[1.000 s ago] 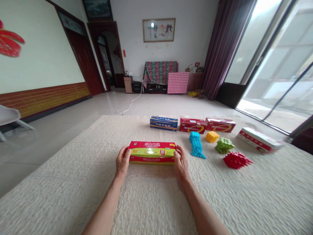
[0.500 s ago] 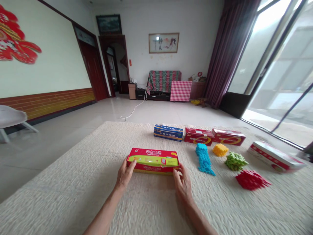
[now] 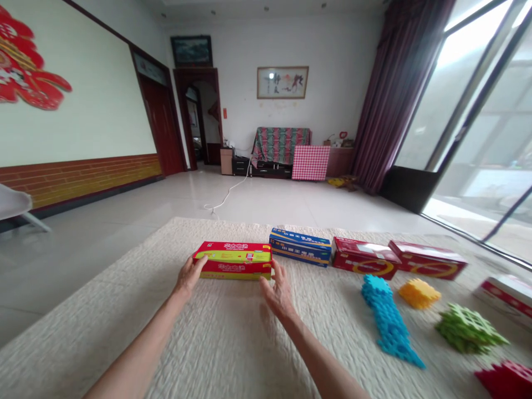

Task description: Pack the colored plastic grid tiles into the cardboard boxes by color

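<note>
Two bare hands carry a red-and-green battery box to the left end of a blue box on a pale quilted cover. Half a second ago we see the battery box nearer to us and clearly apart from the blue box; now its right end comes up just beside the blue box's left end, a little on our side of it. Whether the two touch, or whether the battery box bears fully on the cover, we cannot tell. We judge that the shift brings it almost into one row with the blue box, slightly out of line.

The left hand grips the battery box's far end from the blue box, thumb over the front edge. The right hand clasps the end closest to the blue box, fingers along the side, thumb at the lower front corner.

To the right of the blue box we find two dark-red boxes, standing end to end. In front of it and to its right lie blue blocks, then a yellow stack.
</note>
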Motion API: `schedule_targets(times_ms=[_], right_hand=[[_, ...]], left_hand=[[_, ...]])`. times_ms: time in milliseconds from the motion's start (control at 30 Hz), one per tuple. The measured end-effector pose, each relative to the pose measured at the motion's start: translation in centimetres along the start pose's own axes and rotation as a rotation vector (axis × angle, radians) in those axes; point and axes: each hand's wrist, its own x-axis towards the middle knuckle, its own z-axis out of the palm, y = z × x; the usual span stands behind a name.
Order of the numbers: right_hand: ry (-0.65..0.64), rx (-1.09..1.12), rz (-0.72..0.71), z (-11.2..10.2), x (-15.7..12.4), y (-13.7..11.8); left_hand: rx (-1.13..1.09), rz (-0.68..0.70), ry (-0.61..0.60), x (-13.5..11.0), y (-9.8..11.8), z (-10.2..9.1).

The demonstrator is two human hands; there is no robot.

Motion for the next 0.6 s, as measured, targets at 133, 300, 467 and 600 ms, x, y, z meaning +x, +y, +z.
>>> schedule_targets(times_ms=[133, 300, 467, 600], right_hand=[[0.003, 0.015, 0.002, 2.5, 2.3, 1.8], [-0.003, 0.027, -0.014, 4.5, 4.6, 3.2], [-0.033, 0.033, -0.045, 5.2, 5.4, 4.0], [-0.028, 0.006, -0.105, 4.1, 5.0, 3.3]], left_hand=[[0.004, -0.017, 0.023, 3.7, -0.8, 0.6], [-0.001, -0.026, 0.056, 7.2, -1.5, 2.1], [0.028, -0.008, 0.073, 9.3, -1.8, 3.5], [0.097, 0.018, 0.125, 9.1, -1.0, 3.6]])
